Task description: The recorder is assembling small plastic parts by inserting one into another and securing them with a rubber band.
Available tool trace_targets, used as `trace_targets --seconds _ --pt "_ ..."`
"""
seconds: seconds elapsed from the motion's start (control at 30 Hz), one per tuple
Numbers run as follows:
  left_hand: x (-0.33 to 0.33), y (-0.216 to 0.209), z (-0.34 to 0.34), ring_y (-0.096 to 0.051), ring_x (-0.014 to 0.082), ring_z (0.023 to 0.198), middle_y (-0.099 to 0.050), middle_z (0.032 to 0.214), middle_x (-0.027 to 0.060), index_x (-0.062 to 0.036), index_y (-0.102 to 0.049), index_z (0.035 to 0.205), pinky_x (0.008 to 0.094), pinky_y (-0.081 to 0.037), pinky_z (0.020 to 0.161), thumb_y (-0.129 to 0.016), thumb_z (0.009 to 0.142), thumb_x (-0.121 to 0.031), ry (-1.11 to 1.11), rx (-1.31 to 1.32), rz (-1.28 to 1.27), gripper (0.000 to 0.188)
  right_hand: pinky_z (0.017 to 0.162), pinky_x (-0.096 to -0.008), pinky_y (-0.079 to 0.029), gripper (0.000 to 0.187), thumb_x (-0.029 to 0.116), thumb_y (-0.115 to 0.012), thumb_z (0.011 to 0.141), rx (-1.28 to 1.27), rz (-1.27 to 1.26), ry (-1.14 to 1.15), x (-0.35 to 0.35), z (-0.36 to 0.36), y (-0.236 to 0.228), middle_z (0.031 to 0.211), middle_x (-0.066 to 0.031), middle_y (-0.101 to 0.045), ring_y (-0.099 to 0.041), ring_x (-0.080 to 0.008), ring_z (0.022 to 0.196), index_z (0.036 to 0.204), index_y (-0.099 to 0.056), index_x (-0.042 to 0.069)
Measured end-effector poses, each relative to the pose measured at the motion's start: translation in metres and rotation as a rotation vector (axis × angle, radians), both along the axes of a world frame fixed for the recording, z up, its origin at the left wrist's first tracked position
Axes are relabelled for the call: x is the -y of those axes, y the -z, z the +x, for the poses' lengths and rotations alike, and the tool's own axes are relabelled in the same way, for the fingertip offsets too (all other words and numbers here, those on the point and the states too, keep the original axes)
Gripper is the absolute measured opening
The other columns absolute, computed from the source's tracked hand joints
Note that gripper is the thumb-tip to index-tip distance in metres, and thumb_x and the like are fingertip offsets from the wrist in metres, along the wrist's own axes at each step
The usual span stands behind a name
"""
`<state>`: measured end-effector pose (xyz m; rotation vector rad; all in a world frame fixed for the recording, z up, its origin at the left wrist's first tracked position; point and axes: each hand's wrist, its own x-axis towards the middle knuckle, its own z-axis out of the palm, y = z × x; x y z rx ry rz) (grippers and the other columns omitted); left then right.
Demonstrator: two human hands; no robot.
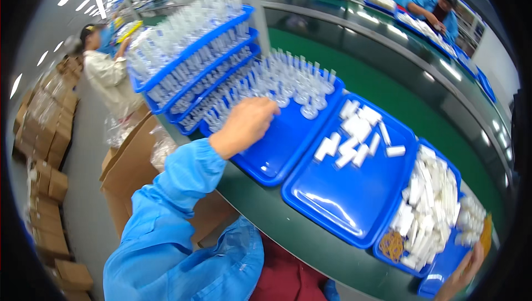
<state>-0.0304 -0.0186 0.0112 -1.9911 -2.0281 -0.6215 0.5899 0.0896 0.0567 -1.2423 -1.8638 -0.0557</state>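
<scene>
My left hand (pixel 246 126), in a blue sleeve, reaches over a blue tray (pixel 277 151) holding rows of clear stemmed pieces with round bases (pixel 302 88). Its fingers are curled together beside the nearest pieces; whatever is between the fingertips is hidden. At the lower right rim, my right hand (pixel 464 273) is partly visible near a yellow-brown object (pixel 487 235) and a cluster of clear pieces (pixel 471 218). Blur and the picture's edge hide its grip.
Stacked blue trays (pixel 194 52) of clear pieces rise at the left. A middle tray (pixel 332 190) holds several white tubes (pixel 357 126); another has a heap of white tubes (pixel 429 207) and rubber bands (pixel 392 245). Beside the bench are an open carton (pixel 124 162) and a person (pixel 108 74).
</scene>
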Motion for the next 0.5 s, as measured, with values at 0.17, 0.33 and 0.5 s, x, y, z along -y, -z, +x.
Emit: trace_targets --seconds 0.17,0.33,0.5 --pt "0.000 -0.004 0.003 -0.061 0.0331 0.093 -0.059 0.094 0.0111 -0.0066 -0.063 0.099 0.0429 -0.047 0.081 -0.070 0.076 -0.003 -0.106 -0.255 -0.033 0.024 0.097 -0.0363 -0.045 0.025 -0.009 -0.061 0.087 0.158 -0.013 -0.244 -0.003 -0.095 -0.022 0.117 -0.0160 -0.065 -0.060 -0.0294 0.111 0.111 -0.065 -0.003" --pt "0.015 -0.005 0.016 -0.060 0.0284 0.085 -0.058 0.086 0.0092 -0.0071 -0.061 0.092 0.0396 -0.044 0.075 -0.064 0.079 -0.001 -0.153 -0.402 -0.022 0.015 0.090 -0.0430 -0.048 0.036 -0.001 -0.072 0.079 0.403 -0.054 -0.777 -0.039 -0.223 -0.007 0.114 -0.0138 -0.063 -0.059 -0.0342 0.104 0.114 -0.066 0.005" --pt "0.022 -0.010 0.058 -0.061 0.0277 0.080 -0.062 0.087 0.0074 -0.0081 -0.063 0.092 0.0386 -0.045 0.073 -0.068 0.080 -0.005 -0.031 -0.174 0.113 0.014 0.095 -0.0479 -0.047 0.040 0.026 -0.063 0.095 0.481 -0.209 -0.756 -0.107 -0.327 0.041 0.126 -0.0141 -0.060 -0.055 -0.0340 0.118 0.131 -0.060 0.010"
